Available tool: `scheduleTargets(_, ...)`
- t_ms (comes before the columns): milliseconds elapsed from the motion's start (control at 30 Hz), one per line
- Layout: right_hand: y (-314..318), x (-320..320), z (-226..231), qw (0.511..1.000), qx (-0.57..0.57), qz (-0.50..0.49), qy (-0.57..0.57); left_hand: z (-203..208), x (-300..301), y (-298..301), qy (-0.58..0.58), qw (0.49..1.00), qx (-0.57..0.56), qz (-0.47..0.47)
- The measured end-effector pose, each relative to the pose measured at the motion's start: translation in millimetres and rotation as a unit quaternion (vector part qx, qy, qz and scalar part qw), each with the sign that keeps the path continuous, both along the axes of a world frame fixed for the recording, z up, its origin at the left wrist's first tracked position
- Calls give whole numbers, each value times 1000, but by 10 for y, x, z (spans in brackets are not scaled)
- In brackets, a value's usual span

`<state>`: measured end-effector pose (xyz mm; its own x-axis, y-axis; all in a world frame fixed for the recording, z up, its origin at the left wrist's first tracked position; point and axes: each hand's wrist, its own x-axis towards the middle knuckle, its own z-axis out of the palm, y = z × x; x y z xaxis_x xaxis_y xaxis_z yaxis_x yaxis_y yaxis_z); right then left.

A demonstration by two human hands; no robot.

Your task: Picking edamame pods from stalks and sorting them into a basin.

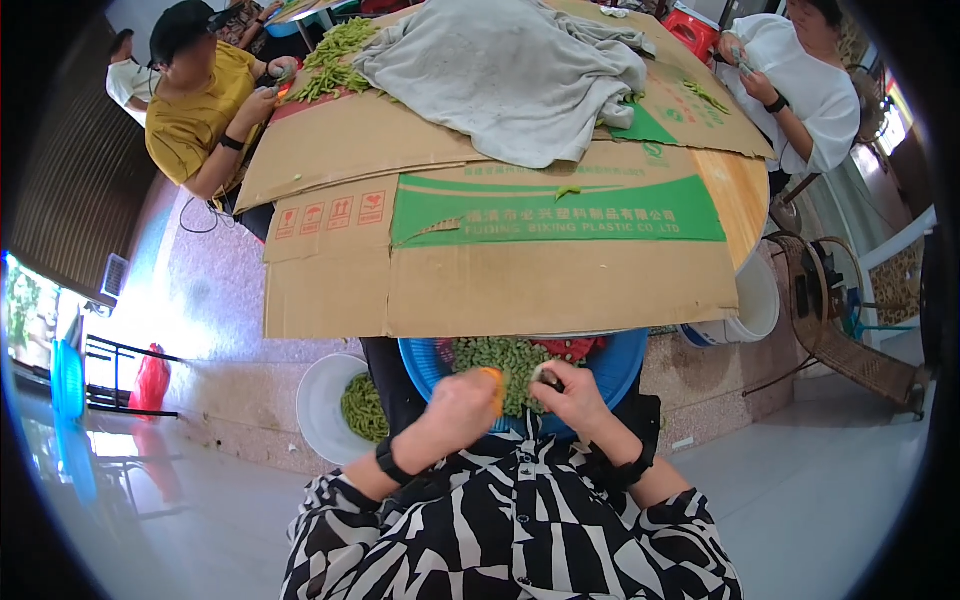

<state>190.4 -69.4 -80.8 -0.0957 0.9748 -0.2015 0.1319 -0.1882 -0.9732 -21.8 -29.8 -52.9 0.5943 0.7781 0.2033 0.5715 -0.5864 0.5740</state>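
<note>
My left hand [462, 410] is closed above a blue basin [420, 372] on my lap. A small orange thing [496, 391] shows at its fingertips; blur hides whether it is gripped or worn. My right hand [578, 398] is beside it, fingers pinched together, with something small and dark [548, 378] at the thumb and forefinger. Whatever else lies in either hand is too small to make out. Beneath both hands, shelled green beans [492, 358] fill much of the basin. Something red lies in the basin at its far side.
A cardboard-covered table [560, 285] stands just ahead, bearing a grey cloth [510, 80] and green pods [335, 65]. On the floor at left is a white bucket [318, 400] holding green pods; another white bucket [757, 300] stands at right. People sit at the table's left and right.
</note>
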Motion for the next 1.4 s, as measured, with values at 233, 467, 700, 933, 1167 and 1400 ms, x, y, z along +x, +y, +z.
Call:
scheduleTargets(233,10,130,62,999,-18,-19,20,457,-1353,57,392,913,-40,110)
scheduleTargets(467,-6,192,199,991,-87,0,105,1443,-106,709,28,991,-67,-109)
scheduleTargets(700,-109,197,163,959,-96,-8,266,763,1308,2020,-19,984,173,-48)
scheduleTargets(933,-200,250,100,952,-60,-20,300,624,1466,2061,38,986,160,-24)
scheduleTargets(1167,-194,273,489,965,47,-51,253,1010,695,620,-206,912,-327,-135)
scheduleTargets(1400,-203,42,593,980,46,25,193,507,377,196,-303,764,-570,-20)
